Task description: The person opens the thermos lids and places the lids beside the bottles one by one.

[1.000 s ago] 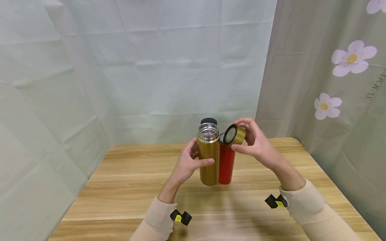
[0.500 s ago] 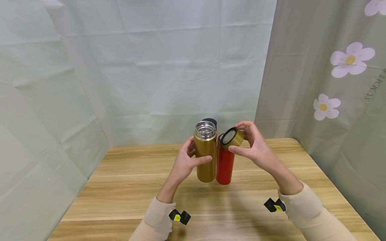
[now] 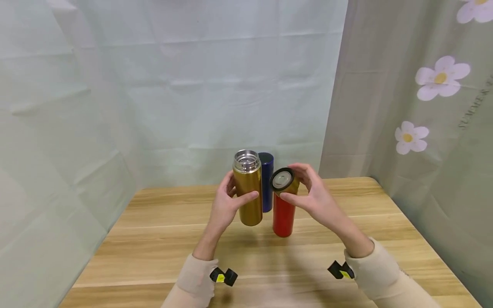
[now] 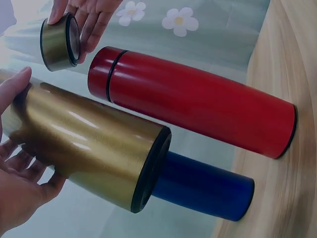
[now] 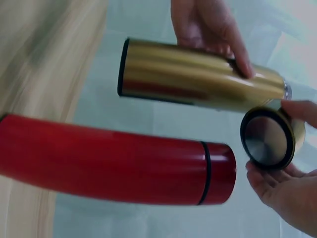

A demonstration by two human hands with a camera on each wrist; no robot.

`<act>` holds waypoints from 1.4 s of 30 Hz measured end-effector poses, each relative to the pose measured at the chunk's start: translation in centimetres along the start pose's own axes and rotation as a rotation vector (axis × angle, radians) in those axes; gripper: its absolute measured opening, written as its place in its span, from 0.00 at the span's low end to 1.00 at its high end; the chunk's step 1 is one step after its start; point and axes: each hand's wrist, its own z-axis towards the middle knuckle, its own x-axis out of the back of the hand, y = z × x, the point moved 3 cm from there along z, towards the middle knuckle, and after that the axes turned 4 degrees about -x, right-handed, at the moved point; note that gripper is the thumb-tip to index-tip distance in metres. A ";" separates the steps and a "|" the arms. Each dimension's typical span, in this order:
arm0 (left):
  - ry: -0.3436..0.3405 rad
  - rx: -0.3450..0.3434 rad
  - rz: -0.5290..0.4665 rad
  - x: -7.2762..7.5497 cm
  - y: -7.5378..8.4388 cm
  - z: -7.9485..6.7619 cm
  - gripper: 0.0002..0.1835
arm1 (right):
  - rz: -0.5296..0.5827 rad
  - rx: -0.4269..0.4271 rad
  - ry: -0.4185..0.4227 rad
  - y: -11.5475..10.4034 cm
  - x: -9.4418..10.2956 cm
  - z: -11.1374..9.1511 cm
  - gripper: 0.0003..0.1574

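My left hand [image 3: 228,204] grips a gold thermos bottle [image 3: 249,199] round its body; its steel mouth is uncovered. In the left wrist view the bottle's black-rimmed base hangs clear of the table. My right hand [image 3: 313,196] pinches the gold lid [image 5: 270,139] between thumb and fingers, its pale inner face tilted toward the head camera. Below that lid stands a red thermos bottle [image 3: 283,216], upright with its own cap on, its top overlapped by the lid in the head view. Behind the gold bottle is a blue thermos bottle [image 3: 267,182], partly hidden.
The bottles are over a wood-grain table [image 3: 161,244], with its far edge just behind the blue one. Pale curtains [image 3: 231,85] hang at the back and sides, printed with flowers on the right.
The gold bottle has moved left and up, away from the red one, exposing more of the blue bottle. The lid has shifted left and slightly down, its inner face turning more toward the head camera.
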 end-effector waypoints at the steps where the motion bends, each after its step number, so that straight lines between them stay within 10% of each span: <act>1: 0.012 -0.001 0.004 0.1 -0.1 0.1 0.41 | -0.003 -0.002 0.011 0.0 -0.2 0.0 0.45; 26: 0.304 -0.008 0.035 3.1 -0.9 0.2 0.42 | -0.194 0.160 0.169 -0.9 -5.2 0.0 0.46; 36: 0.414 -0.031 0.104 4.5 -1.0 0.2 0.44 | -0.291 0.276 0.115 -0.6 -7.7 0.2 0.45; 42: 0.517 -0.037 0.126 5.6 -1.4 0.2 0.46 | -0.262 0.207 0.088 0.1 -10.0 1.0 0.44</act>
